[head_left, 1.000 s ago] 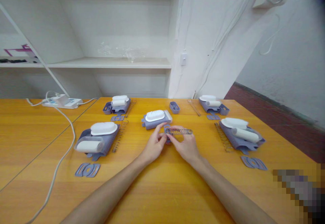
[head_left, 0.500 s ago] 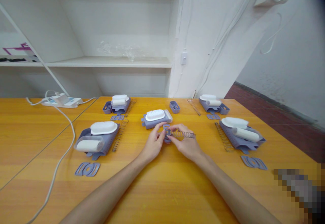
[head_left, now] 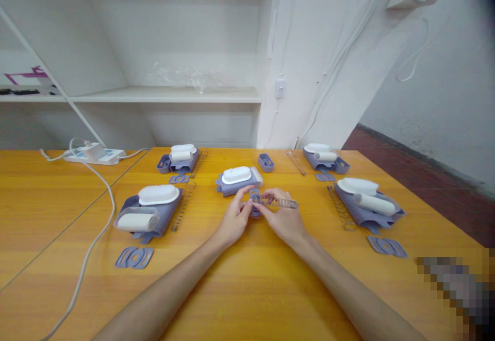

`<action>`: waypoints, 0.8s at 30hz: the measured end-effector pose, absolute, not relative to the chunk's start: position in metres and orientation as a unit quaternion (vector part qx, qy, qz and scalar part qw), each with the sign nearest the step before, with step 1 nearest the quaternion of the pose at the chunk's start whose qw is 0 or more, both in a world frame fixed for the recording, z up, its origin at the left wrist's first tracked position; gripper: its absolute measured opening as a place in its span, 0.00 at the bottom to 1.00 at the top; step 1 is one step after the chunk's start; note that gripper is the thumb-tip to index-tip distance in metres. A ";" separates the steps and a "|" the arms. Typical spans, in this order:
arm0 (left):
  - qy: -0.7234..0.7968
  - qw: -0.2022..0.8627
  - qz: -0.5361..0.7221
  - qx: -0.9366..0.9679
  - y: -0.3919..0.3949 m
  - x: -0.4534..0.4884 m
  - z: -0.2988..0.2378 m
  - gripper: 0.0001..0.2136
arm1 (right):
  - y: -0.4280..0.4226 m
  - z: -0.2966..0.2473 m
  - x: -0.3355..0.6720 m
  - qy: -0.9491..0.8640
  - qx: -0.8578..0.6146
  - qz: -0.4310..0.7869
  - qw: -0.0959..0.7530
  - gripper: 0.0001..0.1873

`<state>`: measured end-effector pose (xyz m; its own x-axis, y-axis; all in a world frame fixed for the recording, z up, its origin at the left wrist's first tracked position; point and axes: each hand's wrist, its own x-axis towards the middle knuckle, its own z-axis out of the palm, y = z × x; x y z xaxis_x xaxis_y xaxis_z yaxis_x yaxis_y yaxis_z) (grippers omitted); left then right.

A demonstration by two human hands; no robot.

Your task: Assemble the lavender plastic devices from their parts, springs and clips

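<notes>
My left hand (head_left: 234, 219) pinches a flat purple-grey plastic plate with cut-outs (head_left: 254, 194), held upright over the middle of the table. In my right hand (head_left: 285, 220) is a metal coil spring (head_left: 284, 203), lying sideways with its left end against the plate. The fingertips of both hands nearly meet at that joint and partly cover it. Just beyond them lies a purple-grey plastic housing (head_left: 229, 189) with a white oval brush-like piece (head_left: 236, 175) on top. A small purple-grey cup (head_left: 266, 163) stands farther back.
Similar part sets surround my hands: housings at near left (head_left: 170, 217), near right (head_left: 358, 207), far left (head_left: 189, 166) and far right (head_left: 319, 163). Loose springs (head_left: 184, 206) and flat plates (head_left: 134, 258) lie beside them. A white cable (head_left: 110, 197) runs from a power strip (head_left: 95, 154) at left.
My right fingers have shifted slightly at the spring's left end, and more of the plate's face shows. The left hand has barely moved.
</notes>
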<state>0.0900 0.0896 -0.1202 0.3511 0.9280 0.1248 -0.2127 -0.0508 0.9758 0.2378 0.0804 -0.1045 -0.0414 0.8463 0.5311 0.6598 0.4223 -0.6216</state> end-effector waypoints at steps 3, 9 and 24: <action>0.290 0.631 0.463 0.550 0.088 0.091 -0.118 0.27 | 0.079 -0.105 0.236 -0.692 -0.546 0.107 0.461 0.10; 0.292 0.672 0.458 0.503 0.092 0.089 -0.117 0.33 | 0.078 -0.107 0.238 -0.727 -0.493 0.123 0.462 0.08; 0.311 0.696 0.446 0.469 0.099 0.083 -0.116 0.27 | 0.082 -0.106 0.248 -0.734 -0.432 0.236 0.467 0.10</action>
<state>0.0826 0.0992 -0.1163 0.4094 0.9122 -0.0148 -0.3295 0.1630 0.9300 0.2485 0.0817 -0.1062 -0.1896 0.8556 0.4818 0.4137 0.5146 -0.7510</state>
